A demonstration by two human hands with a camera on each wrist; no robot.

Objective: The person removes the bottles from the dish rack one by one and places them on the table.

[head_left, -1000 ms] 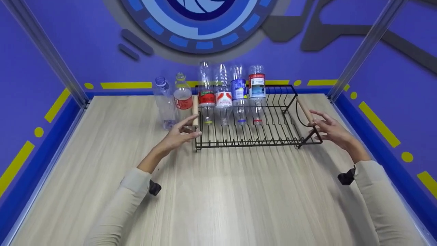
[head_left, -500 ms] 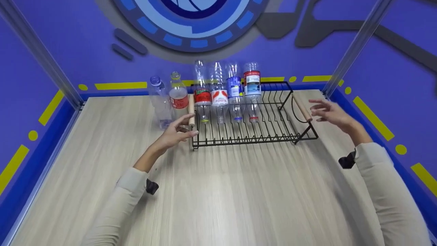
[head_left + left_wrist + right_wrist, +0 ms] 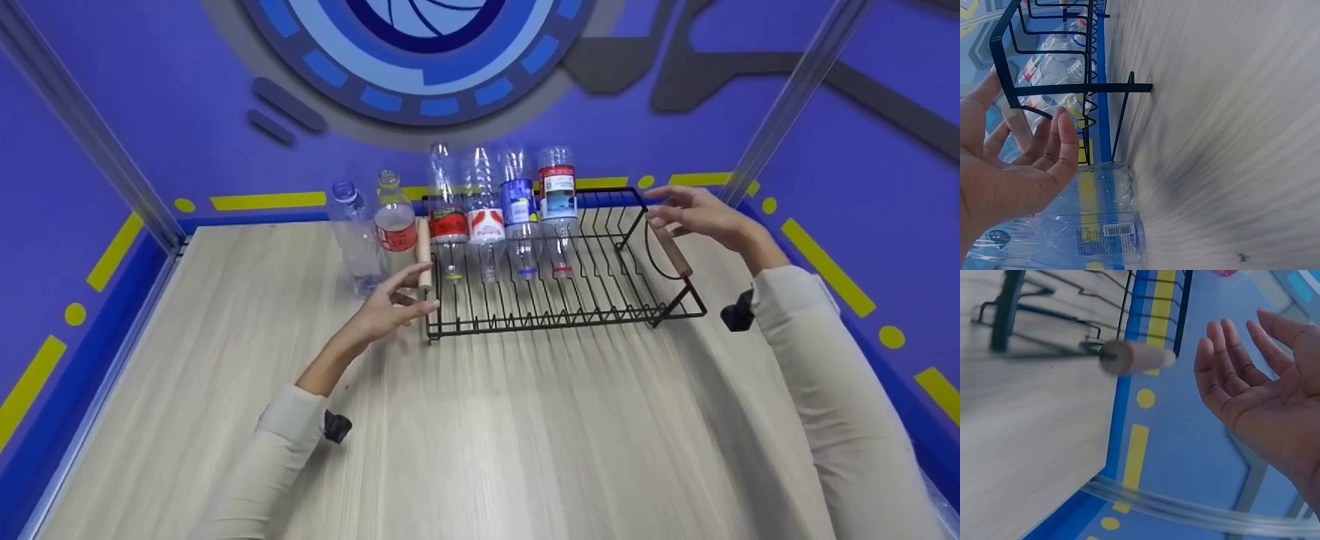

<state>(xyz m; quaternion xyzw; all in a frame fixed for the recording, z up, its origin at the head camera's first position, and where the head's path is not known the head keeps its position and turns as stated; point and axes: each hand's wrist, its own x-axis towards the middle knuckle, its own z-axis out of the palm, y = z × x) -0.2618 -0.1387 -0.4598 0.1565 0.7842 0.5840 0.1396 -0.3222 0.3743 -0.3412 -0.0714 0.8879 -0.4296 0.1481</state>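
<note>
Bottles (image 3: 373, 229), two upright, near table's back edge; left hand (image 3: 390, 304) relaxed-open by rack (image 3: 555, 285) left handle, right hand (image 3: 694, 214) spread, empty, above right handle. Careless bump likely tips loose bottles or racked ones.

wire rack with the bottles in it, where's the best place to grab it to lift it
Probably by the two wooden handles: the left handle and the right handle, one at each short end of the wire rack. Come in from the outer sides, since four upended bottles crowd the rear left and thin wires give poor grip.
</note>
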